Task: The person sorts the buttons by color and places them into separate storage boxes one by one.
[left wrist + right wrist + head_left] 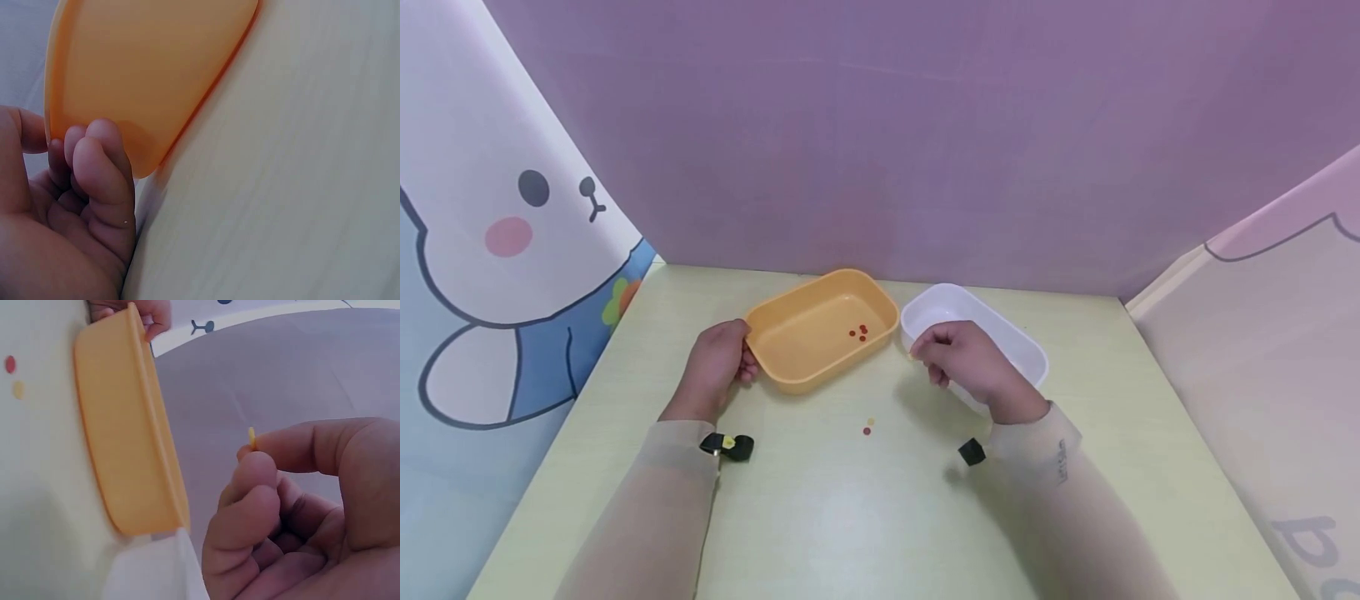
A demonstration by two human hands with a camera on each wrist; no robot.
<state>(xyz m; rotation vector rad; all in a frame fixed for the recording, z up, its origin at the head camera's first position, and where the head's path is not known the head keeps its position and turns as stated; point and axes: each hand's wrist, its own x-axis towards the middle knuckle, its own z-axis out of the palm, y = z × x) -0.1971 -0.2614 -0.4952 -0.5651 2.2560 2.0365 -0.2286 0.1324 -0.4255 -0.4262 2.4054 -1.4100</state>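
An orange-yellow plastic tray stands on the table, with several small red discs inside near its right end. My left hand grips its left end at the rim; the left wrist view shows the curled fingers against the tray's wall. Above the near left part of a white tray, my right hand pinches a small yellow disc between thumb and forefinger. On the table in front of the trays lie a red disc and a yellow disc, close together.
The pale table meets a purple wall right behind the trays. A panel with a cartoon animal rises at the left, and another printed panel at the right. Black straps hang near the wrists.
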